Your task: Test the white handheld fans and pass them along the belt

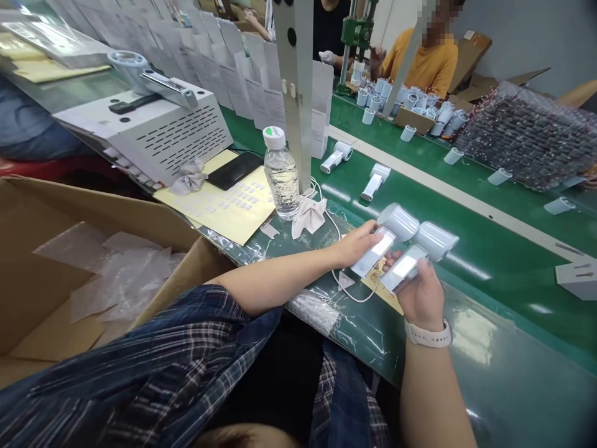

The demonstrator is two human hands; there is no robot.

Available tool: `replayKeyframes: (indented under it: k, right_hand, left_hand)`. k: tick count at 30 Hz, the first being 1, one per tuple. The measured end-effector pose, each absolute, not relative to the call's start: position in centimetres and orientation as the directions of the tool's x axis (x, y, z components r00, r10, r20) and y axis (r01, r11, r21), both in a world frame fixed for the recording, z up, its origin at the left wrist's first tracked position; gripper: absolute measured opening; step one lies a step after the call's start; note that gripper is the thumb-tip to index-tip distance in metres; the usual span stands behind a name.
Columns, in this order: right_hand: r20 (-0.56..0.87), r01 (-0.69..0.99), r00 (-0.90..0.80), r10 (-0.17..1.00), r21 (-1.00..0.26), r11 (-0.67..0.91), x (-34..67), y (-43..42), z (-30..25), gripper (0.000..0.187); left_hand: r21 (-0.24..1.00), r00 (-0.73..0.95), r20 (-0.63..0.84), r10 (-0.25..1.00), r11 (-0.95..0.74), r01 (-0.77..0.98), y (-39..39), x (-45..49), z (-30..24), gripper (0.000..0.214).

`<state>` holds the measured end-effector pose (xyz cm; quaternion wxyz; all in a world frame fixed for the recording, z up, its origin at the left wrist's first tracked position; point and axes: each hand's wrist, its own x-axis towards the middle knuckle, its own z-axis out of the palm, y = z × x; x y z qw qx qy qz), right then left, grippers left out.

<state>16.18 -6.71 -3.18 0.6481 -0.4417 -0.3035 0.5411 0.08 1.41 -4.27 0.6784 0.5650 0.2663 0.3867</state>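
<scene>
My left hand is closed around the silvery handle of a white hair-dryer-shaped device, whose cylinder head points away from me. A matching white device is in my right hand, its handle gripped between thumb and fingers. Both are held side by side above the bench edge, heads nearly touching. A thin white cable loops beneath them. Behind my hands, two similar devices, one nearer and one farther left, lie on the green conveyor belt.
A water bottle stands left of my hands beside a metal post. Yellow paper with a black phone lies near a white vented box. A carton holds plastic bags. Co-workers sit across the belt.
</scene>
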Motion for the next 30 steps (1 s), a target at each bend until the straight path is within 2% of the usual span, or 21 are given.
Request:
replayKeyframes:
  k: [6,13,16,21,26,30]
  right_hand:
    - [-0.020,-0.403,0.185,0.983,-0.913,0.057,15.9,-7.2,-2.8,0.053]
    - [0.055,-0.369,0.257,0.965,-0.917,0.150,15.9,-7.5,-2.3,0.051]
    - [0.048,-0.358,0.258,0.965,-0.923,0.141,16.1,-7.5,-2.2,0.048]
    - [-0.027,-0.437,0.137,0.990,-0.899,0.036,16.0,-7.4,-1.8,0.042]
    - [-0.060,-0.516,0.082,0.995,-0.856,-0.009,15.7,-7.1,-2.1,0.030]
    - [-0.066,-0.511,0.074,0.995,-0.859,-0.019,15.6,-7.0,-2.4,0.034]
  left_hand:
    - [0.911,0.624,0.088,0.777,0.191,-0.366,0.9,-0.4,-3.4,0.056]
    - [0.833,0.652,0.163,0.740,0.251,-0.493,0.6,-0.8,-2.1,0.062]
    - [0.808,0.683,0.133,0.718,0.320,-0.495,0.6,-1.0,-1.9,0.067]
    - [0.806,0.752,0.032,0.658,0.428,-0.409,0.7,-1.1,-1.7,0.067]
    - [0.788,0.710,-0.012,0.704,0.444,-0.427,0.8,-0.8,-2.1,0.053]
    - [0.735,0.714,-0.013,0.700,0.491,-0.468,1.0,-0.6,-2.4,0.039]
